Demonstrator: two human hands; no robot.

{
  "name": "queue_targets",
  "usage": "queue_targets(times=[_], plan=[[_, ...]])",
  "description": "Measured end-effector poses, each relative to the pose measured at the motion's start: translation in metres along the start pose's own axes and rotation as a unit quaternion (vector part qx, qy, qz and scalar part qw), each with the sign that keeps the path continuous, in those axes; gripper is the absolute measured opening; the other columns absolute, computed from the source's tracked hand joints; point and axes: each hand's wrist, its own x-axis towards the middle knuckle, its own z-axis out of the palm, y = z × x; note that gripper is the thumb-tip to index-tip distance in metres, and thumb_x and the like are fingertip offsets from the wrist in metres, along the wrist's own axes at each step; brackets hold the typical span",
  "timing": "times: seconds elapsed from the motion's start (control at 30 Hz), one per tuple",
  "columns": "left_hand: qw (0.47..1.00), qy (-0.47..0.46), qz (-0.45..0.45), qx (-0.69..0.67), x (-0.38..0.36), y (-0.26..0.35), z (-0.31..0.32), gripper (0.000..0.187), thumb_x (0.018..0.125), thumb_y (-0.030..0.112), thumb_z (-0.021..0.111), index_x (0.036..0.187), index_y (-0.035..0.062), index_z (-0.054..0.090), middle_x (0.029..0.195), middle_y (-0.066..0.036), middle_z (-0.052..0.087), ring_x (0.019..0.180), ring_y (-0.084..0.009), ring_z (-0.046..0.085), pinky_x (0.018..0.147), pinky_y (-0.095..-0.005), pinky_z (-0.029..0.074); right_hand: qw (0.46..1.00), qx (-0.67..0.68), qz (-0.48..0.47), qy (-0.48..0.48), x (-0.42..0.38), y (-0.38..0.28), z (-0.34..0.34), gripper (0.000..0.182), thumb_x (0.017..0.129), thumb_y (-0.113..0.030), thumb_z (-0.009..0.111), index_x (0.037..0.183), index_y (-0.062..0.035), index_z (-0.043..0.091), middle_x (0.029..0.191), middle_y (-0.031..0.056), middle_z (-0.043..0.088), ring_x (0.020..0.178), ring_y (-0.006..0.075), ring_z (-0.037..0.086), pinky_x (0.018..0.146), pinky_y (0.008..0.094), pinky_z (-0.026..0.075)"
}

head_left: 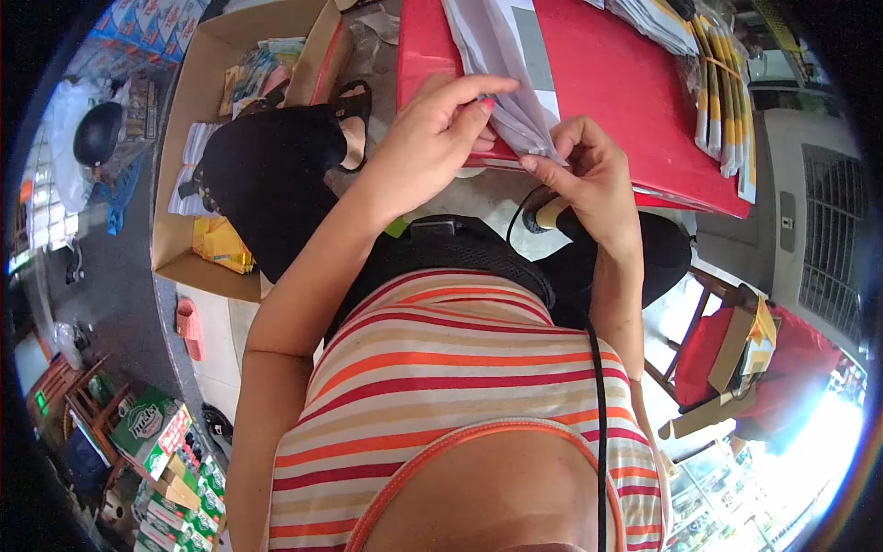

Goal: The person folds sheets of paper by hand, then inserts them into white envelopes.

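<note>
A bundle of folded white paper sheets lies lengthwise over the near edge of the red tabletop, with a grey-and-white strip along its right side. My left hand rests across its left side, index finger stretched out over the paper and thumb apart from it. At the near end, my right hand pinches the paper's corner between thumb and fingers. What lies under my left fingers is partly hidden.
Banded yellow-and-white packets lie at the table's right. Left of my legs stands a cardboard box holding yellow packets and white bundles. A chair with red fabric and an opened carton is at lower right.
</note>
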Motion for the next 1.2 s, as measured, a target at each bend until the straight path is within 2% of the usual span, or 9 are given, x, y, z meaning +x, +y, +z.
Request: queue_targets(times=[0.07, 0.23, 0.33, 0.57, 0.67, 0.83, 0.93, 1.03, 1.2], plan=[[0.999, -0.004, -0.03, 0.017, 0.0, 0.0, 0.0, 0.03, 0.107, 0.014, 0.048, 0.134, 0.0102, 0.06, 0.113, -0.009, 0.058, 0.1, -0.0174, 0.069, 0.083, -0.0277, 0.058, 1.0, 0.006, -0.007, -0.003, 0.0, -0.001, 0.0, 0.031, 0.083, -0.009, 0.083, 0.083, -0.0078, 0.053, 0.077, -0.0072, 0.051, 0.067, 0.0015, 0.044, 0.058, 0.0192, 0.036], [0.995, 0.019, 0.06, 0.083, 0.001, -0.016, 0.001, 0.028, 0.106, 0.014, 0.05, 0.131, 0.0092, 0.062, 0.11, -0.007, 0.056, 0.099, -0.0168, 0.07, 0.065, -0.0237, 0.055, 1.0, 0.019, -0.01, -0.015, -0.002, 0.0, -0.003, 0.03, 0.084, -0.007, 0.082, 0.084, -0.0083, 0.052, 0.078, -0.0071, 0.051, 0.068, 0.002, 0.043, 0.059, 0.0193, 0.037], [0.992, 0.007, 0.044, 0.114, -0.001, -0.007, 0.001, 0.028, 0.106, 0.014, 0.051, 0.131, 0.0088, 0.062, 0.11, -0.007, 0.054, 0.098, -0.0165, 0.07, 0.061, -0.0235, 0.053, 0.999, 0.03, 0.0, -0.013, -0.002, -0.001, -0.003, 0.03, 0.084, -0.007, 0.082, 0.084, -0.0086, 0.052, 0.079, -0.0069, 0.05, 0.068, 0.0025, 0.043, 0.06, 0.0195, 0.037], [0.992, 0.021, 0.053, 0.113, 0.001, -0.013, 0.002, 0.028, 0.104, 0.013, 0.054, 0.13, 0.0084, 0.063, 0.108, -0.006, 0.054, 0.095, -0.0154, 0.07, 0.061, -0.0237, 0.052, 0.999, 0.036, -0.013, -0.015, 0.0, 0.0, -0.002, 0.031, 0.084, -0.006, 0.082, 0.084, -0.0087, 0.051, 0.079, -0.0069, 0.05, 0.07, 0.0029, 0.043, 0.061, 0.0197, 0.037], [0.988, 0.03, 0.086, 0.124, 0.002, -0.015, 0.001, 0.027, 0.104, 0.014, 0.055, 0.129, 0.0078, 0.064, 0.107, -0.006, 0.055, 0.094, -0.0137, 0.068, 0.065, -0.0243, 0.052, 0.999, 0.026, -0.008, -0.021, -0.001, -0.001, -0.003, 0.032, 0.083, -0.006, 0.083, 0.084, -0.0088, 0.051, 0.079, -0.007, 0.05, 0.07, 0.003, 0.043, 0.062, 0.0197, 0.037], [0.989, 0.024, 0.055, 0.138, 0.001, -0.001, 0.001, 0.026, 0.103, 0.014, 0.056, 0.126, 0.0054, 0.065, 0.107, -0.006, 0.057, 0.084, -0.0126, 0.062, 0.076, -0.0257, 0.051, 0.999, 0.044, -0.002, -0.017, -0.001, -0.001, -0.003, 0.03, 0.085, -0.008, 0.082, 0.084, -0.0091, 0.053, 0.08, -0.0062, 0.053, 0.069, 0.0022, 0.047, 0.06, 0.0202, 0.039], [0.978, 0.04, 0.131, 0.159, 0.005, -0.008, 0.002, 0.025, 0.103, 0.015, 0.057, 0.123, 0.004, 0.067, 0.106, -0.006, 0.057, 0.083, -0.0124, 0.059, 0.073, -0.0258, 0.05, 0.996, 0.087, 0.011, -0.005, -0.001, -0.002, -0.007, 0.024, 0.087, -0.012, 0.08, 0.088, -0.0078, 0.056, 0.081, -0.0042, 0.058, 0.067, 0.0034, 0.052, 0.059, 0.0199, 0.041], [0.986, 0.03, 0.079, 0.144, 0.005, -0.004, 0.003, 0.024, 0.103, 0.015, 0.057, 0.12, 0.0031, 0.068, 0.105, -0.007, 0.058, 0.087, -0.0125, 0.059, 0.072, -0.0261, 0.049, 0.984, 0.169, 0.051, 0.013, -0.003, -0.001, -0.011, 0.02, 0.09, -0.015, 0.078, 0.091, -0.0057, 0.059, 0.082, -0.0007, 0.062, 0.066, 0.0055, 0.055, 0.059, 0.0196, 0.044], [0.981, 0.04, 0.106, 0.159, 0.008, -0.014, 0.003, 0.024, 0.103, 0.015, 0.056, 0.119, 0.0022, 0.069, 0.105, -0.006, 0.058, 0.086, -0.0121, 0.059, 0.071, -0.0254, 0.05, 0.977, 0.191, 0.06, 0.072, 0.001, -0.008, -0.002, 0.018, 0.092, -0.013, 0.075, 0.092, -0.0041, 0.06, 0.079, 0.0016, 0.063, 0.062, 0.0057, 0.055, 0.057, 0.0201, 0.045]])
